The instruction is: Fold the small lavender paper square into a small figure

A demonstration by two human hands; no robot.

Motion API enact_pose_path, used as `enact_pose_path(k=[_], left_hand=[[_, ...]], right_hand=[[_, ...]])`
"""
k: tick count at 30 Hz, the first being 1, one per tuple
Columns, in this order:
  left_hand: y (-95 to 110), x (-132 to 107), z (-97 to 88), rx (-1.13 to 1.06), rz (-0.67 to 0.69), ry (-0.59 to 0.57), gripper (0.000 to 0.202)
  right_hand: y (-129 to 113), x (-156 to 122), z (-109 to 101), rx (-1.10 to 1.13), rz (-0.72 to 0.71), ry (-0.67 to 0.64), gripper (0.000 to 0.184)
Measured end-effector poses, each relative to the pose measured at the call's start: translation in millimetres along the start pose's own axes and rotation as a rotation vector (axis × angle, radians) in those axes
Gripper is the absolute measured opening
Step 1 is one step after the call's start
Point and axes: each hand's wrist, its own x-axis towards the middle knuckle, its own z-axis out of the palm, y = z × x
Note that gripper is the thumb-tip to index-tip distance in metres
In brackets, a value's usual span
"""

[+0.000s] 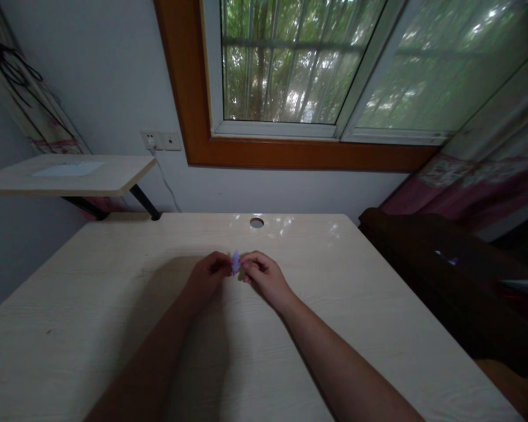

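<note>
Both my hands meet over the middle of a pale wooden table (114,328). Between them is a small folded piece of purple paper (235,262). My left hand (207,276) pinches it from the left with curled fingers. My right hand (264,275) pinches it from the right, fingertips pressed on its edge. The paper sits just above the tabletop; most of it is hidden by my fingers.
A round cable hole (256,223) lies near the table's far edge. A raised shelf (70,176) stands at the back left below a wall socket (161,140). A dark piece of furniture (444,275) borders the right side. A window (299,70) is ahead.
</note>
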Motion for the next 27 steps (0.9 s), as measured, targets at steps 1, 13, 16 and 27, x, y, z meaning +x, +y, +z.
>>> enact_pose_path(k=[1,13,16,27], left_hand=[[0,0,-0.3,0.015,-0.006,0.004,0.012],[-11,5,1.0,-0.001,0.031,0.069,0.03],[-10,5,1.3,0.056,0.036,0.08,0.029],[4,2,-1.4,0.297,0.328,0.125,0.015]], right_hand=[[-1,0,0,-0.003,0.001,0.005,0.019],[5,4,-2,-0.08,-0.06,0.033,0.025],[7,4,-4,-0.133,-0.102,0.044,0.022],[-6,-2,-1,-0.359,-0.406,0.125,0.006]])
